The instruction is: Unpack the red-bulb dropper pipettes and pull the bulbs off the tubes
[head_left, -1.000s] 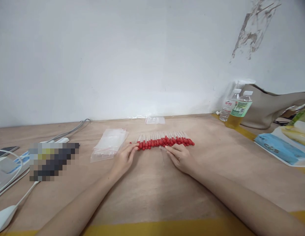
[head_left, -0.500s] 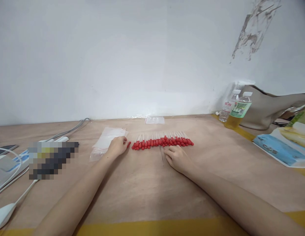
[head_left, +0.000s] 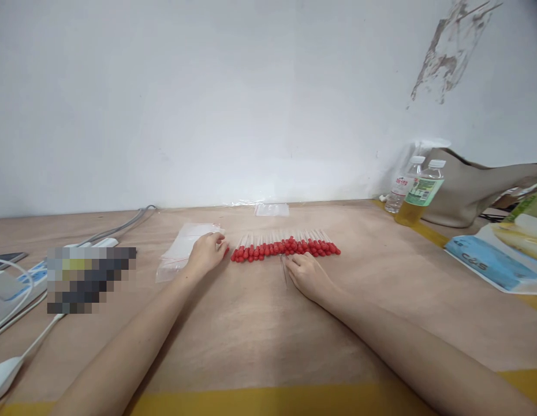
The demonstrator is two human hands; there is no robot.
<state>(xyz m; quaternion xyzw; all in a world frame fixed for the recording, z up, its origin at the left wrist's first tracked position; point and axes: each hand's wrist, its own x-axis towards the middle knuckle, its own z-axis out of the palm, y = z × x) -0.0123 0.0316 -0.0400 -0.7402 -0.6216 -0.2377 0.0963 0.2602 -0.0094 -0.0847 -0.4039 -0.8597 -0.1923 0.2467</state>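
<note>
My right hand, centre frame, pinches a clear bag; near edge-on, can't make out contents. Red-tipped sticks in a row just above it. My left hand, left of centre, fingers curled by a red tip; can't tell if gripped. It partly hides flat bags. Front bottle, right: yellow liquid low down. Tissue pack cut off, right edge.

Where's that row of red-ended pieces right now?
In the head view, the row of red-ended pieces lies on the table just below the picture's centre, beyond the right hand and to the right of the left hand.
</note>
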